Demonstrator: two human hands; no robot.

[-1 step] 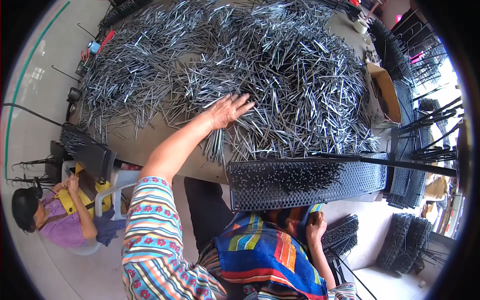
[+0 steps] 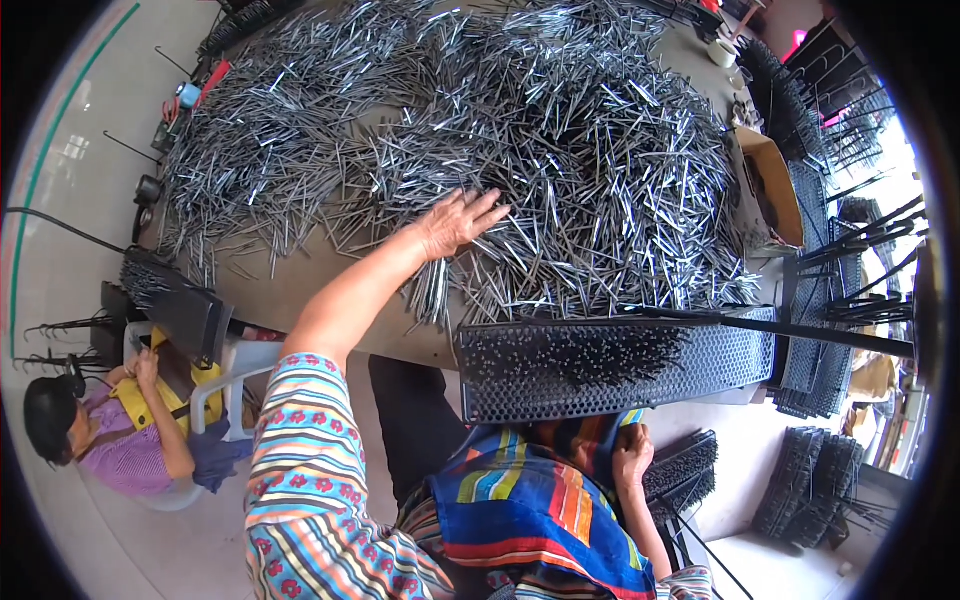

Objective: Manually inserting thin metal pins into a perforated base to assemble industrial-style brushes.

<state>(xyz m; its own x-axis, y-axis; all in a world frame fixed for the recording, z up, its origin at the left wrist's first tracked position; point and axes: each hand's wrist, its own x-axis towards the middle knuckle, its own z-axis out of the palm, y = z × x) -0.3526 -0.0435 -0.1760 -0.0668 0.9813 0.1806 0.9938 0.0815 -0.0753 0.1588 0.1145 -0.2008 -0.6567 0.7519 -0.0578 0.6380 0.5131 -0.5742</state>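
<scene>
A large heap of thin, dark, shiny strips covers the table in front of me. My left hand rests on the near part of the heap, fingers stretched and slightly apart. Below its palm, a small cluster of strips lies roughly side by side; its upper ends are hidden by the hand. My right hand is low, beside the near edge of a black perforated board. Its fingers are curled, and what they hold, if anything, is hidden. Short dark bristles fill the board's left and middle holes.
A dark rod extends over the board's right end. An open cardboard box stands at the table's right edge. More bristled pieces are below right. Another person sits at the left near a dark board.
</scene>
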